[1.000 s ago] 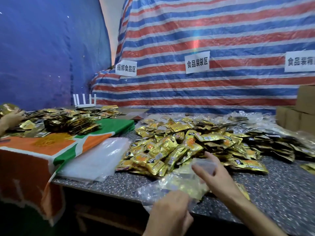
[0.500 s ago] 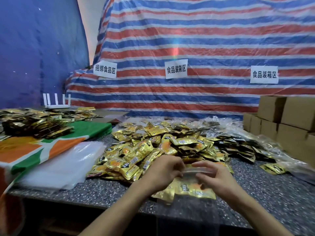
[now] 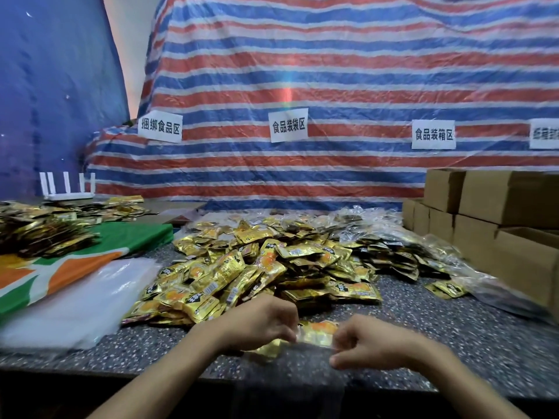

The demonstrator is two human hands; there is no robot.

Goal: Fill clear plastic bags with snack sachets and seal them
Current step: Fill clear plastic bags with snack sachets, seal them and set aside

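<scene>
Near the heap of gold foil sachets (image 3: 257, 267), your left hand (image 3: 260, 325) and right hand (image 3: 372, 343) are pinching the mouth of the filled clear plastic bag (image 3: 317, 334); sealing well means pressing evenly outward.

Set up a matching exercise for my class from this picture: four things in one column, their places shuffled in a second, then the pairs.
1. boxes
2. router
3. empty bags
4. filled bag

A. pinched between left hand and right hand
B. stacked at far right
C. far left, at the back
D. just left of the sachet pile

Pairs: 1-B, 2-C, 3-D, 4-A
</scene>
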